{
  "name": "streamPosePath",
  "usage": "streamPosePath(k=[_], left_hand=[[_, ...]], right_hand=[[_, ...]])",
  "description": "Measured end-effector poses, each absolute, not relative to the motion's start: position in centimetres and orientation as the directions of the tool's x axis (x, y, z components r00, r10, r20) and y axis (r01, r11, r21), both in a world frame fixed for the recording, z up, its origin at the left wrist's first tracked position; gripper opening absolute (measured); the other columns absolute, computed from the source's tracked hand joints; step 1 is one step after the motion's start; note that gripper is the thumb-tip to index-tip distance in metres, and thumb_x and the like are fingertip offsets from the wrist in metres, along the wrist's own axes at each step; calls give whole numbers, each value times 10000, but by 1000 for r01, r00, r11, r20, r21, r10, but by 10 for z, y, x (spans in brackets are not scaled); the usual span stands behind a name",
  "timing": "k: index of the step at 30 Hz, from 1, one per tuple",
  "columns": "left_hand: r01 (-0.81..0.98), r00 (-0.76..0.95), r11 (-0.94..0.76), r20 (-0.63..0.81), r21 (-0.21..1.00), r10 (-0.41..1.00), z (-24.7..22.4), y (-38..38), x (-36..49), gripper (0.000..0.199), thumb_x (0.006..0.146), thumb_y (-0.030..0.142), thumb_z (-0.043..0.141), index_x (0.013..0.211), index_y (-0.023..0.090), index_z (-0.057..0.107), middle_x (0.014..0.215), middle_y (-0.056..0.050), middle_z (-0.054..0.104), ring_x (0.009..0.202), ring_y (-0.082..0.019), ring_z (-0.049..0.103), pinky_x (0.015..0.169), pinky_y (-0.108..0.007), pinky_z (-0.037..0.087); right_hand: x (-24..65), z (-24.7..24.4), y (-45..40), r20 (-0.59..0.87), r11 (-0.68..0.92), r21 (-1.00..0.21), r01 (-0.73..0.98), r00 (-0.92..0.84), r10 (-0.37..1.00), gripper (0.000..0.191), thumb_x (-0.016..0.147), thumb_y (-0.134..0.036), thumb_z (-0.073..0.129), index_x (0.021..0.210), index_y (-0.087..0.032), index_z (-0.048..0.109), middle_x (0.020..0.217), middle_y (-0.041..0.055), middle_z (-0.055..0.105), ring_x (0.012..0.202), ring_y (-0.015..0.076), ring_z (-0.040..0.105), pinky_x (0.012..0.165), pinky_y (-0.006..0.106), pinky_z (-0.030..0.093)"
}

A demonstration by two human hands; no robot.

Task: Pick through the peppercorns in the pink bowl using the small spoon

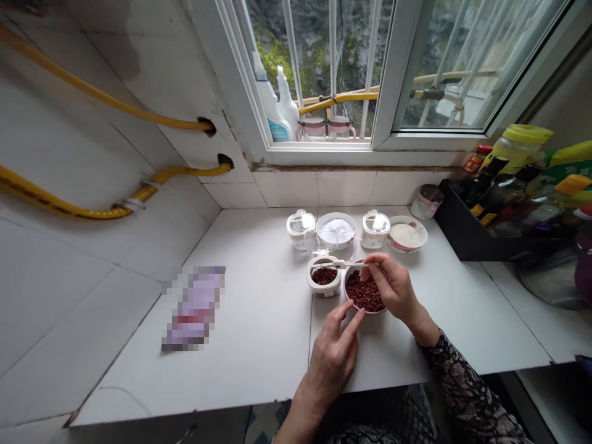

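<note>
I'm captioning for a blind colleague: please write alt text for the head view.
A person's right hand holds a white spoon over an open jar of reddish-brown pieces, while the left hand touches a bowl of similar pieces. Behind, on a white counter, stand two jars and two bowls of pale contents.

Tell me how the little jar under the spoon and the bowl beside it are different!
The jar has a see-through lid flipped up; the bowl has no lid.
The jar looks squarish with rounded corners; the bowl is round and wider.
The left hand has fingertips at the bowl's rim; neither hand touches the jar.
Both hold dark reddish-brown bits and stand on the white countertop.
</note>
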State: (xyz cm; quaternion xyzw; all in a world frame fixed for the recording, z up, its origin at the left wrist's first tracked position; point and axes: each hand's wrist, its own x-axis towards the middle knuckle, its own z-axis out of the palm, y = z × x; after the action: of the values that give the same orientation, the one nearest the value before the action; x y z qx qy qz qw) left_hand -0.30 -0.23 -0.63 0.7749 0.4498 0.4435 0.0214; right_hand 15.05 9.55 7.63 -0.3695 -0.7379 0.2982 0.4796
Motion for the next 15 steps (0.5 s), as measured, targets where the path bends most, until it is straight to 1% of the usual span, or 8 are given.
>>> streamPosePath(k=[3, 4, 5, 7, 10, 12, 15], left_hand=[[678, 208, -597, 667, 429, 716, -5, -3, -3, 585, 904, -20, 440, 1445, 202, 464, 1350, -156, 515, 1277, -236, 541, 982, -365, 577], [680, 209, -596, 666, 428, 717, -5, -3, -3, 587, 907, -17, 438, 1451, 203, 456, 1348, -157, 518, 1276, -236, 542, 978, -364, 579], [682, 209, -594, 664, 427, 718, -5, -3, -3, 586, 912, -12, 436, 1456, 206, 450, 1346, -156, 521, 1274, -236, 546, 973, -363, 582], [687, 207, -587, 659, 428, 723, -5, -3, -3, 577, 921, -2, 436, 1457, 212, 449, 1341, -153, 530, 1264, -234, 556, 969, -363, 583], [694, 196, -576, 656, 431, 728, -4, -4, -3, 558, 927, 4, 445, 1444, 216, 467, 1335, -148, 542, 1258, -235, 564, 976, -367, 579], [695, 186, -573, 660, 435, 728, -4, -5, -3, 551, 928, 5, 452, 1437, 215, 476, 1337, -147, 543, 1261, -237, 562, 983, -370, 574], [692, 185, -576, 663, 436, 725, -4, -5, -2, 548, 921, -4, 460, 1430, 199, 483, 1323, -147, 545, 1261, -234, 559, 994, -364, 565]], right_hand=[[144, 71, 93, 610, 725, -602, 334, -393, 688, 151, 970, -188, 457, 999, -207, 604, 812, 58, 708, 731, 183, 671, 713, 316, 535], [143, 70, 93, 642, 760, -557, 334, -408, 650, 157, 967, -178, 458, 997, -208, 608, 827, 63, 716, 742, 186, 676, 712, 317, 536], [144, 69, 93, 665, 777, -537, 328, -401, 630, 160, 969, -172, 459, 1000, -210, 612, 829, 61, 718, 741, 184, 679, 703, 312, 537], [148, 70, 94, 678, 760, -569, 314, -342, 650, 157, 979, -176, 467, 1012, -211, 615, 789, 40, 708, 703, 169, 674, 674, 293, 536], [160, 73, 97, 614, 660, -694, 289, -241, 752, 129, 983, -198, 484, 991, -204, 612, 668, -7, 650, 591, 144, 624, 605, 268, 511], [168, 74, 101, 528, 579, -756, 304, -239, 815, 130, 974, -200, 479, 935, -198, 603, 588, -35, 585, 513, 131, 564, 539, 253, 467], [174, 71, 106, 419, 509, -765, 395, -296, 858, 154, 945, -179, 468, 858, -200, 593, 549, -44, 538, 478, 124, 513, 501, 246, 410]])
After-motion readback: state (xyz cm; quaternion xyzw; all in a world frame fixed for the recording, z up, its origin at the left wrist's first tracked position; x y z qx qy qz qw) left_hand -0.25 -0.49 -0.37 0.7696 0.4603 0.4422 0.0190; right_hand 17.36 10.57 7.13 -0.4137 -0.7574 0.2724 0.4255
